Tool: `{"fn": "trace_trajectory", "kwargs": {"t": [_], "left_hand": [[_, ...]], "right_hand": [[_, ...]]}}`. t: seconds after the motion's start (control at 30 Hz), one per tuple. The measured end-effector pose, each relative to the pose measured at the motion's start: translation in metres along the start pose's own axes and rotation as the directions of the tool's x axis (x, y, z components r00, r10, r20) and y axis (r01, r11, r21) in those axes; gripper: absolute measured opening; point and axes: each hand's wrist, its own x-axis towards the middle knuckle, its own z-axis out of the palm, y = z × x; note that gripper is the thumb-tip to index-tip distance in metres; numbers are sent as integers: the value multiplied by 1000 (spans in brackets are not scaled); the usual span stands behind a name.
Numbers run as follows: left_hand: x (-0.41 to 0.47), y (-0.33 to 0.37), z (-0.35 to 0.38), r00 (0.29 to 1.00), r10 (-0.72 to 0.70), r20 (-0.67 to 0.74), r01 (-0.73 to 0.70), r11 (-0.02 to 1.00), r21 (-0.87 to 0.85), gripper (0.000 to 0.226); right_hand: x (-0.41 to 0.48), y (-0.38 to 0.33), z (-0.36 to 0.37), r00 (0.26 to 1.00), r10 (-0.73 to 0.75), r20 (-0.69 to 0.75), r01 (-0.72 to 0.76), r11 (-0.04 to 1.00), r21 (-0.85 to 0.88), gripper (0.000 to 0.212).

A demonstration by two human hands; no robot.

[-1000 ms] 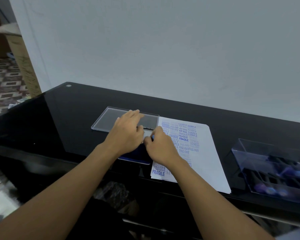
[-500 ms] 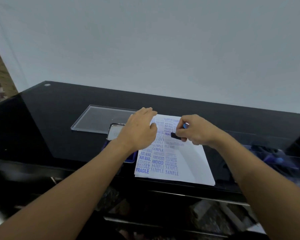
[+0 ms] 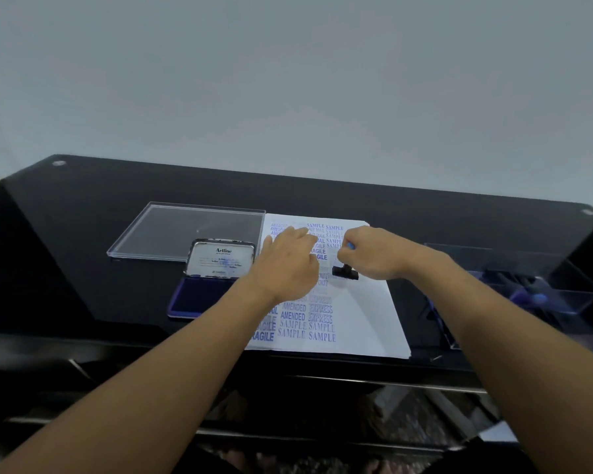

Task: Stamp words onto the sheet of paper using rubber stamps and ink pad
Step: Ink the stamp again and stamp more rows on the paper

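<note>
The right hand (image 3: 374, 254) is pinching the handle of the rubber stamp (image 3: 345, 271), bringing its black base down onto, or just above, the sheet of paper (image 3: 367, 313) in a bare patch right of the printed columns, presumably so the new word is landing clear of the others. The left hand (image 3: 288, 265), fingers extended and holding nothing, is lying flat on the sheet just beside the stamp, apparently pinning it against sliding. The ink pad (image 3: 199, 297) is sitting open on the counter (image 3: 83, 251), just left of the sheet.
</note>
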Motion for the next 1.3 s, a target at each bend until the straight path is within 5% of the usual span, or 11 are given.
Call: {"fn": "trace_trajectory", "kwargs": {"t": [0.3, 0.77, 1.3], "left_hand": [[8, -10, 19, 998, -29, 64, 23, 994, 102, 50], [8, -7, 28, 999, -16, 40, 14, 999, 38, 50], [6, -11, 39, 1000, -16, 5, 16, 999, 32, 48]], "right_hand": [[6, 0, 9, 998, -45, 35, 49, 993, -111, 21], [9, -4, 11, 997, -62, 43, 69, 983, -170, 21], [11, -1, 27, 1000, -14, 9, 15, 993, -119, 28]]}}
